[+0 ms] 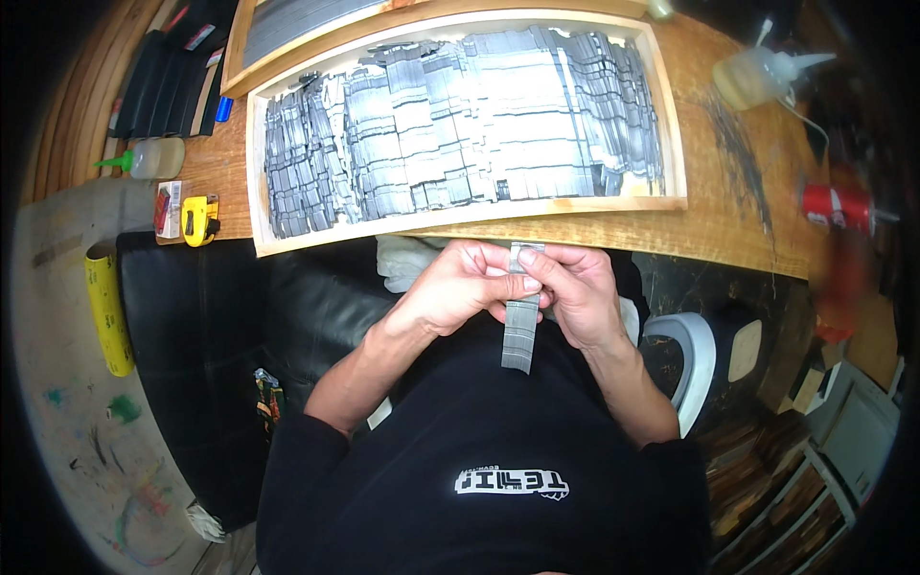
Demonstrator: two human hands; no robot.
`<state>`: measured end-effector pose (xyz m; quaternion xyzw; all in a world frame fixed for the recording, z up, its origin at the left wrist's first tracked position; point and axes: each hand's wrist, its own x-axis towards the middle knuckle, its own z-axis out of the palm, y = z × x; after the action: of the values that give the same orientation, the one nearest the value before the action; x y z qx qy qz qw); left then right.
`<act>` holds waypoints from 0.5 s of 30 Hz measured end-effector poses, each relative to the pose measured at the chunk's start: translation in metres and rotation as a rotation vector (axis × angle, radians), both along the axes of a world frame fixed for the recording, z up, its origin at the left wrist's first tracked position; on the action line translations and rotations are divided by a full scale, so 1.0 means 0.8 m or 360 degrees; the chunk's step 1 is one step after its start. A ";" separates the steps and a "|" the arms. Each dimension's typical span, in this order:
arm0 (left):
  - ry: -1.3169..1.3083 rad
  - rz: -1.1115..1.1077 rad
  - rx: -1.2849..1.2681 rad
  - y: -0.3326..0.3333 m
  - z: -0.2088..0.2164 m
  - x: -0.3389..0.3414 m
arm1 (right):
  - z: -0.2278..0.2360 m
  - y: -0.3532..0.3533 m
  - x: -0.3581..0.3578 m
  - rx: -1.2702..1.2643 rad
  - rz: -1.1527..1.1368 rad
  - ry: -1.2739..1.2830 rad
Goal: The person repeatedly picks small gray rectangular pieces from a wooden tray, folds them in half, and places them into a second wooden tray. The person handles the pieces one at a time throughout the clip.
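Observation:
Between my two hands, in front of my chest, is a narrow grey strip with thin dark cross lines (519, 335). My left hand (470, 287) pinches it from the left, thumb pressed on its face. From the right, my right hand (577, 292) grips its upper part with the thumb on top. Its lower end hangs down over my black shirt. What my other fingers do behind the strip is partly hidden. Just beyond my hands, a shallow wooden frame (460, 220) lies on the table, filled with rows of similar grey, striped pieces (460, 125).
The wooden table (719, 240) carries a yellow tape measure (199, 220), a green-tipped glue bottle (153, 158) and a larger squeeze bottle (752, 79). A red can (836, 208) stands at right. A yellow roll (108, 307) is at left; a grey-white curved chair part (695, 364) is at right.

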<state>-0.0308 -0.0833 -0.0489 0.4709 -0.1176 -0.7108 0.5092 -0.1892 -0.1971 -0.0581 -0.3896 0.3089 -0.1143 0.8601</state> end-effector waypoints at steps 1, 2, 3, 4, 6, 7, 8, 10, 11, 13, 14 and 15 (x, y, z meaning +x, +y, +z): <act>-0.0046 -0.0016 0.0042 -0.002 0.004 0.001 | 0.002 -0.001 0.001 -0.0023 0.0003 0.0011; -0.0092 -0.0031 0.0085 -0.003 0.007 0.002 | 0.005 -0.002 0.002 -0.0046 0.0007 0.0022; -0.0160 -0.0050 0.0048 0.000 0.002 0.001 | 0.006 0.000 0.002 -0.0065 0.0011 0.0031; -0.0228 -0.0069 0.0011 0.005 -0.007 0.000 | 0.007 0.003 0.002 -0.0179 0.0018 0.0029; -0.0331 0.0023 -0.0205 0.014 -0.007 -0.008 | 0.010 0.012 0.001 -0.0410 0.0028 0.0030; -0.0382 0.0133 -0.0230 0.016 -0.003 -0.018 | 0.004 0.014 -0.001 -0.0633 0.0046 -0.0001; -0.0529 0.0118 -0.0249 0.022 -0.002 -0.022 | 0.007 0.015 -0.004 -0.0828 0.0088 0.0000; -0.0820 0.0087 -0.0275 0.036 0.001 -0.027 | 0.020 0.019 -0.002 -0.1132 0.0102 0.0009; -0.0861 0.0115 -0.0289 0.039 0.002 -0.030 | 0.024 0.023 -0.001 -0.1246 0.0072 0.0015; -0.0946 0.0170 -0.0320 0.042 0.002 -0.036 | 0.023 0.026 -0.001 -0.1381 0.0031 0.0011; -0.0987 0.0187 -0.0291 0.042 0.000 -0.039 | 0.019 0.026 -0.002 -0.1401 0.0020 0.0002; -0.1048 0.0170 -0.0279 0.044 0.001 -0.037 | 0.018 0.026 -0.001 -0.1424 0.0005 -0.0011</act>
<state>-0.0605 -0.0481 -0.0482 0.6350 -0.3114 -0.4802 0.5188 -0.1901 -0.1760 -0.0435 -0.7233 0.2257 -0.2367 0.6081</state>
